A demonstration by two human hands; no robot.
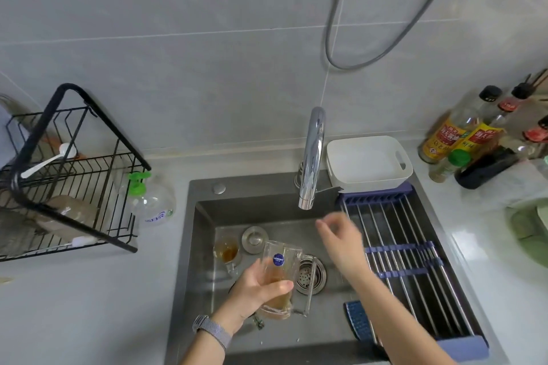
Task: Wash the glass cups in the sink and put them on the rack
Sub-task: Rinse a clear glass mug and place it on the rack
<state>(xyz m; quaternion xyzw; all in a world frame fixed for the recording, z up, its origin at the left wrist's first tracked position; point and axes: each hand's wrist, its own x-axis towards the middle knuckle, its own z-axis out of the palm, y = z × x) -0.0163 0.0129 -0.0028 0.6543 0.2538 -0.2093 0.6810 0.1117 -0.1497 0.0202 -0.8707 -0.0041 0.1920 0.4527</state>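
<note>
My left hand (261,284) grips a tall glass mug (281,272) with a handle and a round blue sticker, held over the dark sink (204,246). Brownish liquid sits in the mug's lower part. My right hand (341,234) hovers, blurred, below the chrome faucet (311,163), fingers apart and holding nothing. A second glass cup (226,252) with brown residue stands on the sink floor at the left, beside a round metal stopper (254,239). A black wire dish rack (68,181) stands on the counter to the left.
A roll-up rod rack (415,261) covers the sink's right side, a white basin (367,163) at its far end. A blue sponge (358,320) lies in the sink. A soap dispenser (151,201) stands left of the sink, sauce bottles (462,133) at the right.
</note>
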